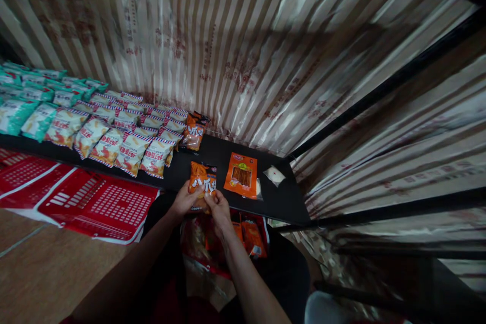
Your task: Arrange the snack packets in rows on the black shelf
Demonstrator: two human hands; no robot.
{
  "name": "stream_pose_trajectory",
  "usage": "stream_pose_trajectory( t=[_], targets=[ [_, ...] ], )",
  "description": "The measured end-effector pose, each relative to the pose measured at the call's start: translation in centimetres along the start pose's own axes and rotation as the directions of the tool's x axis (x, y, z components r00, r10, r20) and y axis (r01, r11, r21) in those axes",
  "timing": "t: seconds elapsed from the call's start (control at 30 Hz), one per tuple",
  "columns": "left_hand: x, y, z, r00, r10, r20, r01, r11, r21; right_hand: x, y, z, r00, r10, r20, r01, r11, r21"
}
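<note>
An orange snack bag (203, 176) is held upright over the front edge of the black shelf (281, 207). My left hand (186, 197) grips its lower left side, and my right hand (218, 204) pinches its lower right side. Behind it, a similar orange bag (194, 132) stands at the right end of the rows of white snack bags (129, 152). To the right, a flat orange packet (241, 175) lies on the shelf, partly over a pale packet, with a small white packet (274, 175) farther right.
Teal bags (38, 119) fill the shelf's left end. Red baskets (102, 205) are below it. Another red basket (267, 238) with orange packets is under my forearms. Striped curtain (228, 50) hangs behind, with black poles (379, 96) at the right.
</note>
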State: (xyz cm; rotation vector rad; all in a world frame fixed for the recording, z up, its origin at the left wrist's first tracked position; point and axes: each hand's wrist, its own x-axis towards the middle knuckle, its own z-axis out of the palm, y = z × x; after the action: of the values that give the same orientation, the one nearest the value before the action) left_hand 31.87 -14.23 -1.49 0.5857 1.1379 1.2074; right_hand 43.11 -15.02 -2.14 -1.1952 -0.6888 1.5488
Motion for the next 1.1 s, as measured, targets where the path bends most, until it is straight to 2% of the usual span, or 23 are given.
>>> stream_pose_trajectory(
  t=[0.3, 0.43, 0.57, 0.7, 0.87, 1.1],
  targets=[
    [1.2, -0.9, -1.2, 0.995, 0.087, -0.057, -0.079, 0.990, 0.121, 1.5, 0.8, 0.6, 0.998, -0.067, -0.004, 0.067, 0.998, -0.014],
    [2.1, -2.1, -1.7, 0.976, 0.165, -0.141, -0.118, 0.949, 0.293, 2.2, 0.9, 1.1, 0.994, -0.104, -0.023, 0.103, 0.994, -0.042],
    [2.3, -2.7, -1.9, 0.964, 0.220, -0.146, -0.134, 0.886, 0.445, 3.3, 1.0, 1.6, 0.985, -0.158, -0.062, 0.155, 0.986, -0.056],
    [2.4, -2.6, -2.0, 0.946, 0.288, -0.150, -0.167, 0.827, 0.538, 4.4, 1.1, 2.2, 0.975, -0.197, -0.104, 0.188, 0.978, -0.086],
    [3.2, -1.9, -2.3, 0.924, 0.361, -0.125, -0.230, 0.787, 0.573, 5.3, 1.4, 3.0, 0.970, -0.227, -0.088, 0.217, 0.970, -0.111],
    [4.7, -1.0, -3.1, 0.928, 0.351, -0.122, -0.190, 0.730, 0.657, 6.5, 1.3, 3.5, 0.981, -0.191, -0.018, 0.188, 0.978, -0.094]
  ],
)
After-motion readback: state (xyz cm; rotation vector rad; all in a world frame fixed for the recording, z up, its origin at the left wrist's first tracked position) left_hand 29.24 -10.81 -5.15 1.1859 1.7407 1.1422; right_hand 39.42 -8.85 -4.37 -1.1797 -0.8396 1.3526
